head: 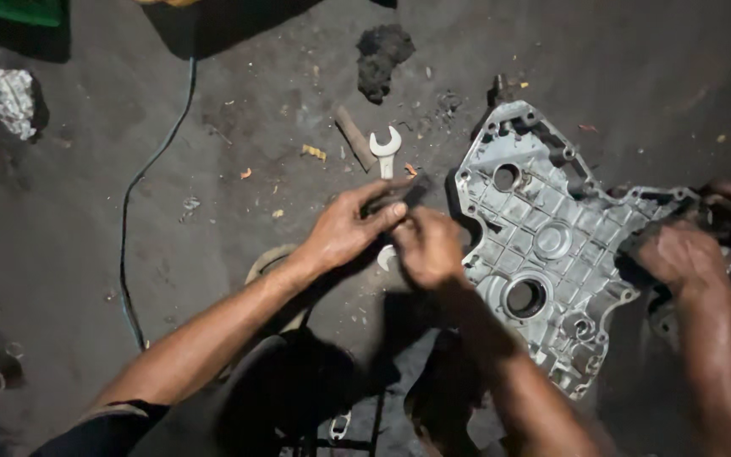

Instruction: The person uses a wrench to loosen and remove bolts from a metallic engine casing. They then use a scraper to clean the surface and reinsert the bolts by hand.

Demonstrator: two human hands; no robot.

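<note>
Left hand (344, 228) pinches a small dark flat piece (405, 195) between thumb and fingers, and right hand (427, 247) is closed on its near end, just beside the aluminium engine cover (552, 245) lying on the floor. Likely risk: oily fingers let the piece slip into the grit. Another person's hands (687, 254) crowd the cover's right edge; the wrench (385, 148) and cable (150, 169) lie on open floor to the left.

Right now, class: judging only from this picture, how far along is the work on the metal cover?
Done: the grey cast cover lies off its machine on the floor, ribbed side up, holes empty. In hand: the left hand and right hand pinch a small dark piece beside it, while another person's hands grip its right edge. Left: an open-ended spanner lies untouched.
</note>
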